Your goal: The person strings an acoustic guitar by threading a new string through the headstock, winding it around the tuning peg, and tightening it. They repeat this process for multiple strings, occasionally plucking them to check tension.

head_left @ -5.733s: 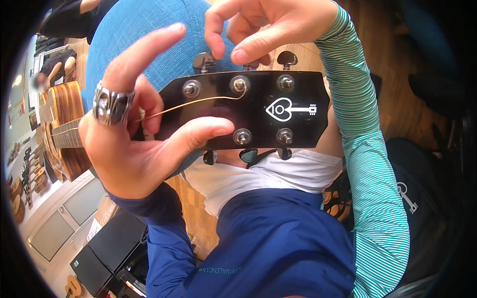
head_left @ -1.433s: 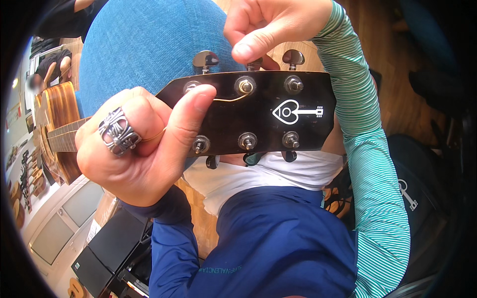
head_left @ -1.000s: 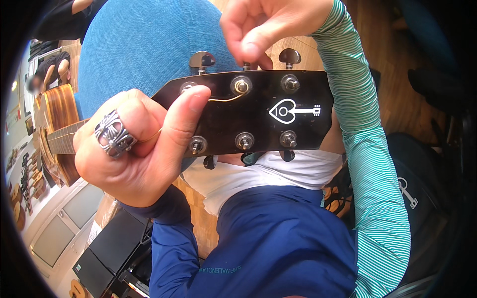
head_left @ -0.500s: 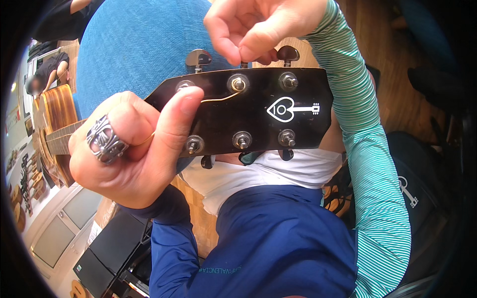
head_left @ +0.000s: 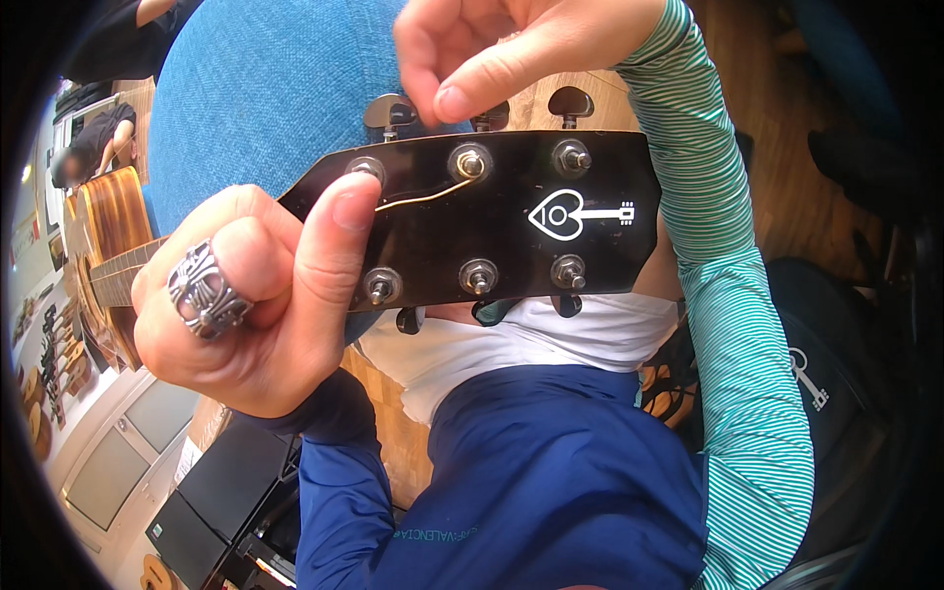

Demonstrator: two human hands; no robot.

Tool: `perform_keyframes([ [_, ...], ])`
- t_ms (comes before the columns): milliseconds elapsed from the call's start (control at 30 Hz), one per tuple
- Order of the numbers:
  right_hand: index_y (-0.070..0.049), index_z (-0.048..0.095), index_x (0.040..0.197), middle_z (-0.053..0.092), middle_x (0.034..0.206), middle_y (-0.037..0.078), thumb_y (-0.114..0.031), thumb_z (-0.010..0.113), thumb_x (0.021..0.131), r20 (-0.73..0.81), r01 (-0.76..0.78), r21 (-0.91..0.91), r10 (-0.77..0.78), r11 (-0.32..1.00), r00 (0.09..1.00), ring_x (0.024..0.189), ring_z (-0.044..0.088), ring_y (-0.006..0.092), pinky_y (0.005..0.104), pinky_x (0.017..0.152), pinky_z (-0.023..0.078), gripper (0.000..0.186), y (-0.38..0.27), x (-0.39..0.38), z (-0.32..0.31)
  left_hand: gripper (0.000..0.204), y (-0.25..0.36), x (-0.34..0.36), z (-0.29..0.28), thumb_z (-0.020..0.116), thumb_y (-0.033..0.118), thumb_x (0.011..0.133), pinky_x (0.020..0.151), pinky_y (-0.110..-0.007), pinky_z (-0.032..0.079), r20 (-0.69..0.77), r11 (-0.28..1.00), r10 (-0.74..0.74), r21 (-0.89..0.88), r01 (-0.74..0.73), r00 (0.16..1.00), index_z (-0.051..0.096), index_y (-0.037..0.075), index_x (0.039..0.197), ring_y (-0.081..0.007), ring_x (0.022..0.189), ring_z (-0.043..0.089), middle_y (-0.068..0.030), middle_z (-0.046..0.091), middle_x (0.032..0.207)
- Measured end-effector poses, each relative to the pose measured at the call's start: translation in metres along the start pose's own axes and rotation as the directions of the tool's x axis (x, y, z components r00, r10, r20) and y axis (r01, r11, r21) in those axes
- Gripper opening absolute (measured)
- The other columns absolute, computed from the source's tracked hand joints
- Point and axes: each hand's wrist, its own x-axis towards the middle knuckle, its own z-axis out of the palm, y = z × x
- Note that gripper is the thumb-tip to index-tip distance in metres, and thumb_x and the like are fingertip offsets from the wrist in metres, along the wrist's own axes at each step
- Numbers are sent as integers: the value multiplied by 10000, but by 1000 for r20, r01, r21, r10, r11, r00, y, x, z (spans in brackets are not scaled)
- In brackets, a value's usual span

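The black guitar headstock (head_left: 423,246) lies across the view, bearing a white heart-and-key emblem and metal string posts. A brass-coloured string (head_left: 428,200) runs from the upper middle post (head_left: 472,165) to my left hand (head_left: 246,295). That hand, wearing a chunky silver ring (head_left: 206,290), is closed on the string, its thumb along the headstock's left end. Above the upper edge is my right hand (head_left: 521,49), fingers loosely bent and somewhat apart. Its thumb passes just over the middle tuning peg (head_left: 492,118); the fingertips sit left of that peg, not around it.
A blue round cushioned seat (head_left: 265,88) is behind the headstock. At far left, another person (head_left: 103,147) bends near a wooden guitar body (head_left: 118,221). A black case or box (head_left: 216,482) stands lower left, and a black bag (head_left: 836,393) is at right.
My right fingertips have slid left off the middle tuning peg, whose button now shows. My left thumb has shifted slightly left, with the string still in that hand.
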Motion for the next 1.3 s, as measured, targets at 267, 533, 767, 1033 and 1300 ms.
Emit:
perform_keyframes([
  [267,65,651,1035,729,855,99,-145,813,840,-51,-111,90,116,990,992,715,681,118,219,687,573,329,-14,-12,-1,513,0,0,-1,766,-17,847,481,-247,152,8,1000,-12,14,12,1000,354,74,556,-49,477,276,28,373,527],
  [533,24,686,963,718,797,69,-272,728,930,-35,-104,-144,100,984,994,674,667,91,208,607,538,300,-13,-9,1,515,-1,2,-2,773,-17,842,480,-238,165,33,1000,11,13,-12,999,354,75,558,-50,476,294,23,391,524],
  [767,25,671,1085,723,850,57,-221,782,878,-3,-36,-97,36,995,999,738,666,82,191,654,535,340,-7,-12,-6,519,-2,0,-4,779,-42,825,479,-237,167,53,1000,-5,16,4,999,348,83,564,-51,473,297,21,390,524],
  [1033,35,677,1049,719,795,68,-241,740,920,70,-42,-312,67,949,995,653,660,92,212,593,524,311,-20,-14,-7,527,-1,2,-5,792,-66,799,478,-230,172,71,1000,3,2,-3,998,346,91,566,-46,475,305,23,397,530],
  [1300,-5,592,1134,681,704,45,-178,696,913,-62,-53,-135,45,989,997,590,609,53,173,514,420,299,-10,-13,-4,529,-2,1,-6,795,-60,801,477,-227,177,63,1000,18,15,-18,998,347,91,563,-43,472,309,22,411,526],
])
